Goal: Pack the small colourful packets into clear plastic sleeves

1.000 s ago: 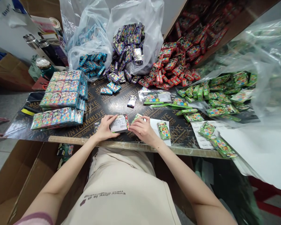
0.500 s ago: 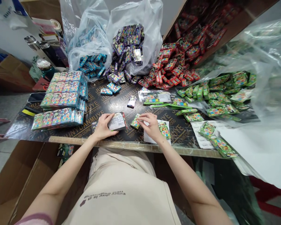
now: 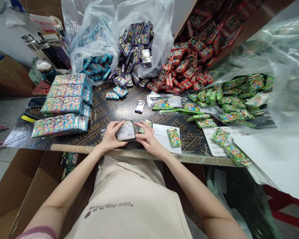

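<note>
Head view: the left hand (image 3: 112, 135) grips a dark box (image 3: 126, 131) at the table's near edge, thumb near, fingers far. The right hand (image 3: 147, 136) is half-open at its right end; any grip cannot be told. The box lies label up, one end rightward, long axis unclear; its print is too small. The table (image 3: 99, 117) reads "JUNYUANMUYE" and "PLYWOOD".

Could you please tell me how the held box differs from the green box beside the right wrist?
The held box is in the left hand; the green box lies on paper. The held box looks pale on top; the green box colourful. Both are rectangular.
</note>
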Motion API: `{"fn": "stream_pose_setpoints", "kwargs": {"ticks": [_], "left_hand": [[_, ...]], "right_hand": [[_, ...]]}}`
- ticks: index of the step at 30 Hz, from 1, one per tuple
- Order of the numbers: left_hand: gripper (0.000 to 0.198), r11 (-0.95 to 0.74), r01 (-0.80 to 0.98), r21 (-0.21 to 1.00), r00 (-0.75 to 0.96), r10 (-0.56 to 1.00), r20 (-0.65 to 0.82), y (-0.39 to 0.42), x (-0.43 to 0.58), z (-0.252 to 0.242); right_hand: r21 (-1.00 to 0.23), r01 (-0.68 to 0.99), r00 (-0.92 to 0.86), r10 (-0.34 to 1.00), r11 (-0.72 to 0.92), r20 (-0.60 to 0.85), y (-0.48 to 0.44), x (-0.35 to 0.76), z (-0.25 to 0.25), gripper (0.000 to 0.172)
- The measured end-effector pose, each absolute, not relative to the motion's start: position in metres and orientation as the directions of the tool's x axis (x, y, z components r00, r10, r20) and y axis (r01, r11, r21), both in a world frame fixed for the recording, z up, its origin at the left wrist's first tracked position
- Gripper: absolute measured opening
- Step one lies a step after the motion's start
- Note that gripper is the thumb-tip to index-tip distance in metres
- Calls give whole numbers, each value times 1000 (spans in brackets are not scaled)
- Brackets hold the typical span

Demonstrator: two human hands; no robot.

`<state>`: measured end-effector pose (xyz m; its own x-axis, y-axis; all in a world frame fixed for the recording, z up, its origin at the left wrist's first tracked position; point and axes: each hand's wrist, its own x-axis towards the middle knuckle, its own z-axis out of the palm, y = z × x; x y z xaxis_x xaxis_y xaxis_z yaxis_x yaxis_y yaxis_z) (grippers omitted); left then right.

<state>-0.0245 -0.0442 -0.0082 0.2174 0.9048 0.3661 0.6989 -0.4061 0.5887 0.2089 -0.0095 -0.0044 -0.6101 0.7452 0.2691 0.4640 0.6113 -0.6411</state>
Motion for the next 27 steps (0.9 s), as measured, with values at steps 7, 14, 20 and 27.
{"fn": "stream_pose_setpoints", "kwargs": {"ticks": [7, 14, 20, 27], "left_hand": [[86, -288, 760, 583, 156, 951, 266, -40, -29, -7], [85, -252, 866, 432, 187, 964, 187, -34, -30, -11], [86, -337, 865, 371, 299, 941, 158, -31, -32, -5], [86, -402, 817, 414, 372, 915, 155, -26, -38, 9]], "right_hand": [[-557, 712, -340, 904, 428, 261, 22, 234, -14, 59], [-446, 726, -438, 852, 524, 287, 30, 234, -27, 78], [-485, 504, -694, 670, 714, 265, 18, 226, 2, 79], [-562, 434, -618, 686, 704, 383, 20, 234, 8, 78]]}}
